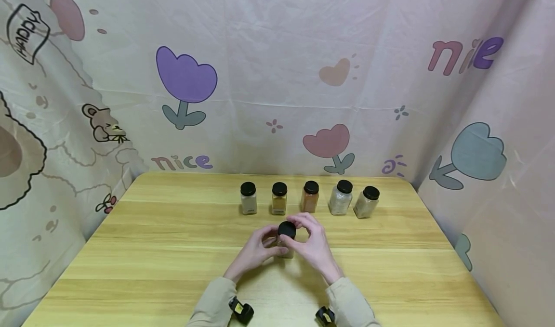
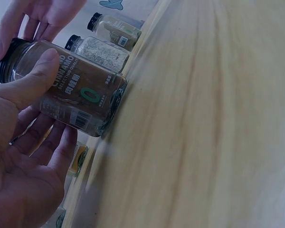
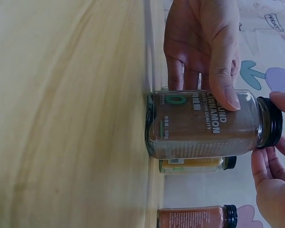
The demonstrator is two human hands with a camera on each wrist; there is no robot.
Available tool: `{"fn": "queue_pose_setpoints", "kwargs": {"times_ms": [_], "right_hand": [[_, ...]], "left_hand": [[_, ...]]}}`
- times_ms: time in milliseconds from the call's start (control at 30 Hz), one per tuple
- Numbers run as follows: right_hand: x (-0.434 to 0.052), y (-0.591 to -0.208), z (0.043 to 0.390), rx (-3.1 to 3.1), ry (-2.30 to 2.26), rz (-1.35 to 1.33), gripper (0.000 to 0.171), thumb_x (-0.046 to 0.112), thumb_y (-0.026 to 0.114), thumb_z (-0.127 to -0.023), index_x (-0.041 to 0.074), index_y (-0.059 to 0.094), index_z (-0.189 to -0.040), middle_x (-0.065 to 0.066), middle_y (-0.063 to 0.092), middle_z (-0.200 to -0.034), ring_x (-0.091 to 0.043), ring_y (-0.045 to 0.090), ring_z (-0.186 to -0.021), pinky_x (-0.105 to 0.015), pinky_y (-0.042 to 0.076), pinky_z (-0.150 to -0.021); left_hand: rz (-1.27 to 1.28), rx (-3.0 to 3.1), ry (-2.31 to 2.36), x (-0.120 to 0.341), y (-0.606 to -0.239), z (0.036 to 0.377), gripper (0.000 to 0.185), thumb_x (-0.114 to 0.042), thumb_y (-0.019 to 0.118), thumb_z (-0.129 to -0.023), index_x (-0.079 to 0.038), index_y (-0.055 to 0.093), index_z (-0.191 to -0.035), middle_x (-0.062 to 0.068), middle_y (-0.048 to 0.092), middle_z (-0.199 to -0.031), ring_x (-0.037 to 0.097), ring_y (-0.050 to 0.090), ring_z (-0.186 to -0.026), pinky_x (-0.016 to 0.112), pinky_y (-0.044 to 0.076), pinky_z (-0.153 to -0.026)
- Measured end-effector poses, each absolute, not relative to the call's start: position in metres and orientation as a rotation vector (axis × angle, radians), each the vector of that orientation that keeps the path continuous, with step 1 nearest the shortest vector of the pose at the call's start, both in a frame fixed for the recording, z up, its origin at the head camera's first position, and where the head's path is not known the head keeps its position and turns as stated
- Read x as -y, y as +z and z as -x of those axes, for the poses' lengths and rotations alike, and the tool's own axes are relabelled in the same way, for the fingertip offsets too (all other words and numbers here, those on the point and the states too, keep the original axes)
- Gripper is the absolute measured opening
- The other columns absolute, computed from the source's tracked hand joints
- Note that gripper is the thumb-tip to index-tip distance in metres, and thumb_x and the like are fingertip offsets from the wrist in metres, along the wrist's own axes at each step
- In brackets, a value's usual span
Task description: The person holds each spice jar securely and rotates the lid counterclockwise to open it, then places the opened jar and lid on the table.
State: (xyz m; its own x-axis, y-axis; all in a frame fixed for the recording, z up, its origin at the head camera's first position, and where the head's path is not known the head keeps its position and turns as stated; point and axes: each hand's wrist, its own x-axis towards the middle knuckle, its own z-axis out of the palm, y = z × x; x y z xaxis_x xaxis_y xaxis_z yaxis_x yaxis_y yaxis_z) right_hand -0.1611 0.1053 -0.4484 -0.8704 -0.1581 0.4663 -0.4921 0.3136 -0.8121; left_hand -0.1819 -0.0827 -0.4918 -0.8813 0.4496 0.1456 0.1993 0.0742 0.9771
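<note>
Both hands meet at a cinnamon jar (image 1: 286,242) standing on the table (image 1: 173,250), just in front of a row of five spice jars (image 1: 310,197). The left hand (image 1: 256,250) wraps the glass body, thumb pressed on the label. The right hand (image 1: 314,242) curls its fingertips (image 3: 280,102) round the black lid (image 1: 287,229).

To do it well, I'd say clamp the body firmly, keep the base flat on the wood, and turn only the lid, so nothing tips or spills.

The jar stands upright: long axis vertical, lid up.
</note>
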Motion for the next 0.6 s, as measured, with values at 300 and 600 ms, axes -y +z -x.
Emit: {"fn": "queue_pose_setpoints", "kwargs": {"times_ms": [300,600], "right_hand": [[-0.1063,-0.4493,0.1618,2.305,1.647,-0.645,0.045,0.002,0.083,-0.078,0.004,0.070,-0.121,-0.011,0.067,-0.121,-0.020,0.063,-0.109,-0.020,0.051,-0.104],[-0.1043,-0.4499,0.1610,2.326,1.540,-0.535,0.042,0.017,0.089,-0.075,0.011,0.074,-0.114,-0.004,0.069,-0.112,-0.020,0.061,-0.097,-0.026,0.051,-0.093]], "left_hand": [[-0.665,-2.147,1.907,0.0823,-0.4915,0.1814,0.047,-0.008,0.079,-0.086,0.003,0.060,-0.128,0.022,0.064,-0.129,0.033,0.060,-0.125,0.033,0.048,-0.114],[-0.655,-2.147,1.898,0.0826,-0.4912,0.1809,0.047,-0.009,0.079,-0.086,0.003,0.060,-0.128,0.021,0.064,-0.129,0.032,0.059,-0.127,0.032,0.047,-0.114]]}}
